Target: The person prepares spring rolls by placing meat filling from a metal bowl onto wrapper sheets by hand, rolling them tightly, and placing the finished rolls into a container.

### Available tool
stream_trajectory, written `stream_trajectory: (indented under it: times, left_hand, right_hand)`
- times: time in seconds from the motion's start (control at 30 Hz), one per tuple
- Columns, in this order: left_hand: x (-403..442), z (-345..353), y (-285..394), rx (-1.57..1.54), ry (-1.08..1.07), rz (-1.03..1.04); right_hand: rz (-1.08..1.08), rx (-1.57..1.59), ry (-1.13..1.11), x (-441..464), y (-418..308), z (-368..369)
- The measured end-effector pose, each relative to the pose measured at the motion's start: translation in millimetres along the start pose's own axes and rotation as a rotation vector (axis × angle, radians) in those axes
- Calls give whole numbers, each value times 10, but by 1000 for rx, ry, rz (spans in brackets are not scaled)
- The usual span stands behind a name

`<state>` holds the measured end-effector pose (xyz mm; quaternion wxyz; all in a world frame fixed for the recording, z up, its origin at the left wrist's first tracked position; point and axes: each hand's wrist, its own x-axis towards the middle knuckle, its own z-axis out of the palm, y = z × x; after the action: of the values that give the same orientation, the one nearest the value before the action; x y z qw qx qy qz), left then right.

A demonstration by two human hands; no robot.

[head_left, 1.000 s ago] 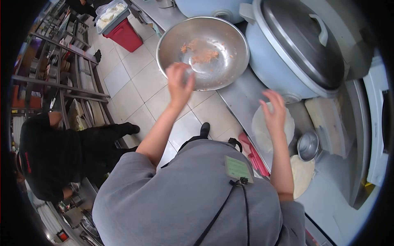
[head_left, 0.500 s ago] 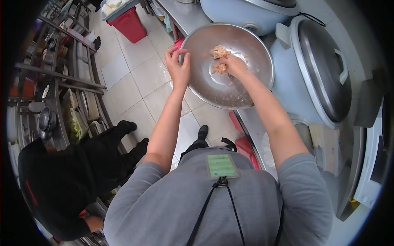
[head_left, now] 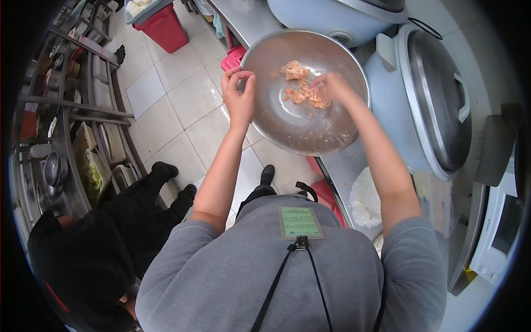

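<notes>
A large steel bowl (head_left: 310, 135) stands at the counter's edge, with a clumpy orange-pink mixture (head_left: 298, 94) in its middle. My left hand (head_left: 239, 97) is at the bowl's left rim, its fingers bent over the edge and the thumb outside. Over the right part of the mixture is my right hand (head_left: 332, 87), inside the bowl, with its fingers curled down at the clumps. Whether it pinches any of the mixture is too small to tell. Right of my waist a round whitish sheet (head_left: 365, 199) lies on the counter, partly behind my right forearm.
A large light-blue cooker with a dark lid (head_left: 437, 99) stands right of the bowl, another (head_left: 332, 16) behind it. A red bin (head_left: 163, 30) is on the floor. To the left, a person in black (head_left: 83, 260) is beside shelves (head_left: 83, 116).
Since a second ago, my left hand has come to the rim and my right hand has moved from above the counter into the bowl. The mixture is now gathered in thicker clumps.
</notes>
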<state>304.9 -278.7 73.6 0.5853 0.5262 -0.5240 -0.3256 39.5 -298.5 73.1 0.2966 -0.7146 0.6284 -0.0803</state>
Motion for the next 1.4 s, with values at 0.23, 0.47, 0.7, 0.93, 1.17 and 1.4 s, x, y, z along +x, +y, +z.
stream_trajectory:
  times: [0.23,0.47,0.7,0.93,1.17,1.4]
  left_hand:
    - [13,-6,-76,46,-26,42]
    - [17,-3,-45,1,-19,16]
    - [33,4,-60,-8,-31,47]
    - [79,8,-111,0,-34,42]
    - [82,6,-132,37,-32,59]
    - [68,19,-67,38,3,77]
  right_hand:
    - [-63,88,-10,11,-286,236]
    - [-103,-176,-113,-184,279,106]
    - [198,-167,-124,-247,213,311]
    - [30,76,-344,-461,152,286]
    - [-116,-82,-545,-597,-36,358]
    - [-83,-285,-352,-768,-337,559]
